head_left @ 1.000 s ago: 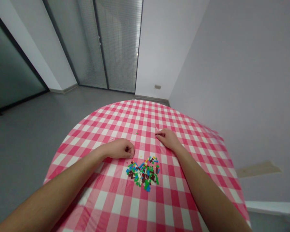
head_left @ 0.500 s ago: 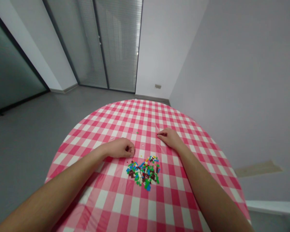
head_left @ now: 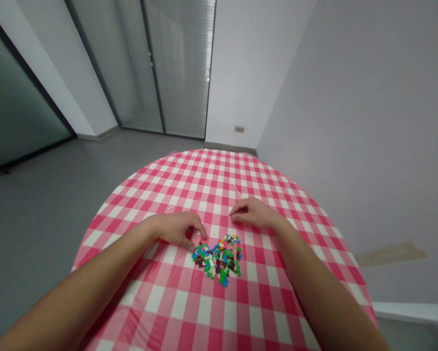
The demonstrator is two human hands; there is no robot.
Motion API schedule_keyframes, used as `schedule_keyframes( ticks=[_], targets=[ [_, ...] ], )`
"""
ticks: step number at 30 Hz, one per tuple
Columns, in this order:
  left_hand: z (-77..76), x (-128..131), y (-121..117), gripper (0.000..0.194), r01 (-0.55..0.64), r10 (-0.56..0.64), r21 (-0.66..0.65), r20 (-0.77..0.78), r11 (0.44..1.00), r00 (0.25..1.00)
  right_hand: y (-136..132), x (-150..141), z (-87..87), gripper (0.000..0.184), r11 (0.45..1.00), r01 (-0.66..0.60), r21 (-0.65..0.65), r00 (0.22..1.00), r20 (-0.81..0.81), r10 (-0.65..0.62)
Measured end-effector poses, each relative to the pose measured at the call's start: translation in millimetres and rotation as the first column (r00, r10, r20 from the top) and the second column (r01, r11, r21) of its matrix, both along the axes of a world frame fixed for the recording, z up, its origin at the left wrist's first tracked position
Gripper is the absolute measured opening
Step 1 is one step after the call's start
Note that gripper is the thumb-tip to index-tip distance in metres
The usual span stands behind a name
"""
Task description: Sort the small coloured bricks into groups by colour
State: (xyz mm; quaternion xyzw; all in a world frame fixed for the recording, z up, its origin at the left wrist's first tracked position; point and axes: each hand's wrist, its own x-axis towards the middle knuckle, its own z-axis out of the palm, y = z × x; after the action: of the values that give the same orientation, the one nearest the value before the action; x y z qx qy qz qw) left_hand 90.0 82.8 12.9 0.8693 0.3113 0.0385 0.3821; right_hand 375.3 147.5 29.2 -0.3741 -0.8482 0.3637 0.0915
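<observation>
We look out on a room whose pale walls [head_left: 350, 122] run off the top and right of the frame, their full height hidden. At least three glass panels [head_left: 182, 87] stand in the upper left, likewise cut off, and grey floor [head_left: 39, 195] spreads below them. One round table [head_left: 160, 307] under a pink-and-white checked cloth fills the lower middle, its near edge lost below the frame. Our two forearms [head_left: 90, 282] enter from the lower corners, both cut off. One tan strip [head_left: 394, 255] crosses the wall at lower right. Our left hand [head_left: 199, 242], left of centre, is open, thumb and finger parted; our right hand [head_left: 231, 215], right of centre, is loosely curled, and we cannot tell whether it holds anything. One pile of toy bricks [head_left: 219, 261] lies below centre, just beside the left fingertips, too jumbled to count. One wall plate [head_left: 239, 129] sits above centre. Beyond the pile we make out one green bit [head_left: 208, 199] and one yellow bit [head_left: 214, 235].
</observation>
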Motion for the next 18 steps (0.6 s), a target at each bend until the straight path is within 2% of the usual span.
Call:
schedule_keyframes(
  ticks=[2,5,11,14,18],
  targets=[
    [-0.2,0,-1,0.043,0.007,-0.007,0.008,-0.003,1.000,1.000,-12,-11,5.8,0.014,0.983,-0.178,-0.052,0.981,0.071,0.181],
    [-0.2,1,0,0.042,0.006,-0.006,0.010,0.001,1.000,1.000,-23,-22,5.8,0.018,0.954,-0.290,-0.075,0.947,0.118,0.297],
    [-0.6,3,1,0.041,-0.001,0.001,0.008,0.006,1.000,1.000,-27,-27,-2.0,0.022,0.948,-0.291,-0.132,0.947,0.103,0.305],
    [-1.3,2,2,0.040,0.004,-0.005,0.005,0.020,1.000,1.000,-33,-35,-3.2,0.020,0.951,-0.293,-0.101,0.952,0.063,0.300],
    [-1.5,2,2,0.040,0.004,-0.004,-0.002,0.026,1.000,1.000,-42,-47,-3.4,0.018,0.931,-0.362,-0.042,0.927,0.093,0.364]
  ],
)
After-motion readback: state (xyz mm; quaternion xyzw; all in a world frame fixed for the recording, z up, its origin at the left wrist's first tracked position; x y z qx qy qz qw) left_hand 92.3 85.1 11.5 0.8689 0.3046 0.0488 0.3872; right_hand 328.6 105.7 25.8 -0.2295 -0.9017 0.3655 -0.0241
